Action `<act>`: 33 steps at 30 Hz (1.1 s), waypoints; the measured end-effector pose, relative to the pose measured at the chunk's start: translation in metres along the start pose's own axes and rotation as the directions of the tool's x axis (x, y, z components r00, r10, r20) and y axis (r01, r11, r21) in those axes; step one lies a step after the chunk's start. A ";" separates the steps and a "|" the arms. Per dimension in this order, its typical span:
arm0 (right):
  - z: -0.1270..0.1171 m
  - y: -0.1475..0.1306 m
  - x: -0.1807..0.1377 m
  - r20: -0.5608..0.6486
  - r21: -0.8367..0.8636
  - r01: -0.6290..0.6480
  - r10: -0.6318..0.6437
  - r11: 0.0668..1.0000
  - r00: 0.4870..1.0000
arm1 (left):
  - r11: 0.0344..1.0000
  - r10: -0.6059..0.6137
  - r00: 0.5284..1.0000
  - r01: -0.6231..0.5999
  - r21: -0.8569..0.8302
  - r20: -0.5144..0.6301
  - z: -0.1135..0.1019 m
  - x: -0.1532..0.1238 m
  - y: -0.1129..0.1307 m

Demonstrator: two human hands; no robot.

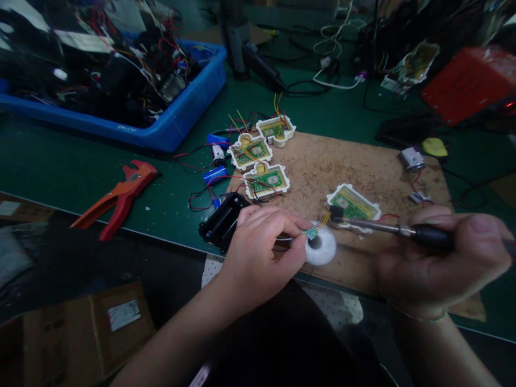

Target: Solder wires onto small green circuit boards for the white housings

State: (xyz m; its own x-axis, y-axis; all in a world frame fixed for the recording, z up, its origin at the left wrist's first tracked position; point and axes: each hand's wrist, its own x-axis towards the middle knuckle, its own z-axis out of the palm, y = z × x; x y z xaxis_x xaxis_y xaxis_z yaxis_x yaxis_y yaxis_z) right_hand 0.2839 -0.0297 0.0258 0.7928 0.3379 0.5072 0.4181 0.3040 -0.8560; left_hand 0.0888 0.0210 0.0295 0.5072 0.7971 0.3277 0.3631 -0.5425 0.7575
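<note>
My left hand (pixel 258 252) pinches a tiny green circuit board (pixel 310 233) with thin wires, holding it over a white ring-shaped part (pixel 321 247) at the near edge of a brown work board (pixel 322 166). My right hand (pixel 439 258) is closed round the black handle of a soldering iron (pixel 387 228). Its metal shaft points left, and the tip sits close to the small board. A white-framed green circuit module (pixel 353 206) lies just behind the tip.
Three more white-framed modules (pixel 266 180) with coloured wires and blue batteries (pixel 215 173) lie at the board's left. Red wire strippers (pixel 121 196) rest on the green mat. A blue bin (pixel 177 118) of parts stands back left, a red box (pixel 467 80) back right. A black holder (pixel 221 220) sits by my left hand.
</note>
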 end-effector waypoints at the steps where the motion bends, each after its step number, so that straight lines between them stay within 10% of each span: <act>1: -0.003 0.000 0.007 -0.034 -0.006 0.012 -0.012 1.000 0.999 | 1.000 -0.003 1.000 0.003 0.002 0.005 0.000 0.000 0.000; 16: -0.033 0.085 0.248 -0.059 -0.652 0.010 -0.063 0.758 0.996 | 0.996 0.078 0.997 -0.079 0.032 0.025 -0.001 0.000 -0.007; 26: 0.001 0.141 0.237 0.172 -0.811 -0.035 0.296 0.585 0.939 | 0.999 0.021 0.999 -0.022 0.026 0.035 -0.001 -0.002 -0.003; 33: -0.048 0.061 0.196 0.335 -0.814 0.151 0.242 0.560 0.910 | 0.999 0.012 0.998 -0.014 0.032 0.054 -0.001 0.000 -0.001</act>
State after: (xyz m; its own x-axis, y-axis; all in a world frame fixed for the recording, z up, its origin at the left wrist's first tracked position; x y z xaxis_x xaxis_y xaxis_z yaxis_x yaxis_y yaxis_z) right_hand 0.4857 0.0120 0.0680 0.6745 0.6798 0.2878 0.7149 -0.5043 -0.4844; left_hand 0.0871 0.0216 0.0294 0.5532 0.7749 0.3059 0.3812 -0.5619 0.7342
